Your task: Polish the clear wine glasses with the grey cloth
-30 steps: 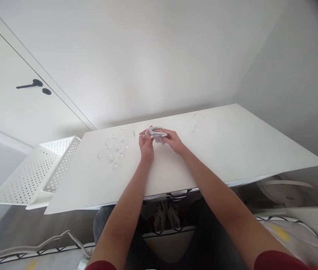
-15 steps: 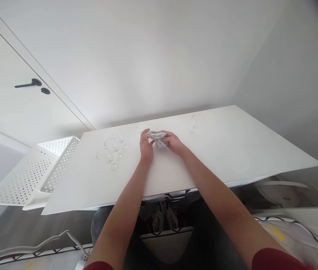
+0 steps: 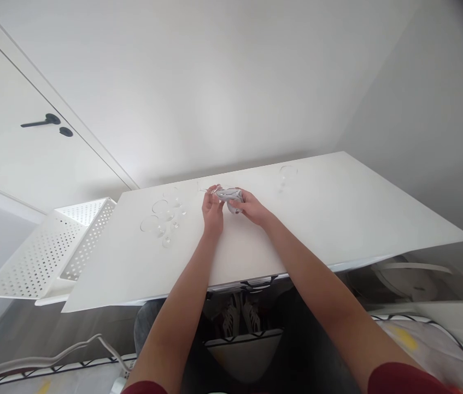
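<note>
Prob. a rm in a home, going by the fittings: a plain white door [image 3: 5, 158] w/ a black lever handle [image 3: 52, 119], a smooth pale wall [image 3: 215, 82] & a grey wood-look floor [image 3: 87, 325]. A white table [image 3: 346, 213] stands by the wall, w/ stemmed glasses [image 3: 168, 215] on it, i.e. household stuff, & a white perforated basket [image 3: 36, 257] sits just beside its L end. Lower R, a pale padded cloth [image 3: 440, 355] w/ a yellow patch & dark edging looks like bedding (bedroom, maybe, tho can't tell for sure). Striped sneakers [image 3: 231, 321] show in the dim gap below the table's nr edge.
</note>
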The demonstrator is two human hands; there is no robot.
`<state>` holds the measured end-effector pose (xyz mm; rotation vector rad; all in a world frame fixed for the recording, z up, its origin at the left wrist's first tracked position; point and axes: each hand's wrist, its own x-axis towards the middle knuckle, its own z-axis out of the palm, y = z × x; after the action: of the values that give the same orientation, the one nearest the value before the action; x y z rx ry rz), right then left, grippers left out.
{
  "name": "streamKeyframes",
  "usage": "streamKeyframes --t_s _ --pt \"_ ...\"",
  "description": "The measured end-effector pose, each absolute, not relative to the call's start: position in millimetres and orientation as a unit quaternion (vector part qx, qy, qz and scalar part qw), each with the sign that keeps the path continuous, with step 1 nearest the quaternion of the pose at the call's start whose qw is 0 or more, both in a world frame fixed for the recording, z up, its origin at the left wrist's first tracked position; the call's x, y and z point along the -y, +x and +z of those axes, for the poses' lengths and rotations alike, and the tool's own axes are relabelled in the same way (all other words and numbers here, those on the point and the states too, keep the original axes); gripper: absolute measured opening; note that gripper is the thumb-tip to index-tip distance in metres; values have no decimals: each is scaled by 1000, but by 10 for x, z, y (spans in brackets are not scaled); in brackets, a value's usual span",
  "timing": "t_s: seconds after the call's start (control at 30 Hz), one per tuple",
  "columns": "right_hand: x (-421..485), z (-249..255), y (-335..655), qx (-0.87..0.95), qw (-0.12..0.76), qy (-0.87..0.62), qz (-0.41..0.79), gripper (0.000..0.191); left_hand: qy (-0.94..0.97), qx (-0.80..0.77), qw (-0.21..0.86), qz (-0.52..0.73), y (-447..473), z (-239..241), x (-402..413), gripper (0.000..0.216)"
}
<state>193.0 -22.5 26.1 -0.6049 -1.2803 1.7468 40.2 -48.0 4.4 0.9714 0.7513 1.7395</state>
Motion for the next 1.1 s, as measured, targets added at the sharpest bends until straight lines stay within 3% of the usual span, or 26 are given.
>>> streamKeyframes --t_s 0.17,0.37,0.53,0.73,0.93,1.1 --pt "170 176 1958 486 419 -243 728 39 388 -363 485 695 375 -19 441 46" --pt "150 164 1919 445 467 -272 714 40 389 -326 520 687 359 -26 437 49" --pt "139 175 1925 456 451 -273 717 43 395 -361 483 693 378 -25 430 46" --pt "18 99 1998 378 519 -312 700 40 464 -305 495 669 400 -4 461 40" --pt "45 136 2034 430 469 -321 701 39 441 -274 544 659 391 51 484 40" --pt "47 146 1986 439 543 -305 647 48 445 -286 525 666 379 32 477 37"
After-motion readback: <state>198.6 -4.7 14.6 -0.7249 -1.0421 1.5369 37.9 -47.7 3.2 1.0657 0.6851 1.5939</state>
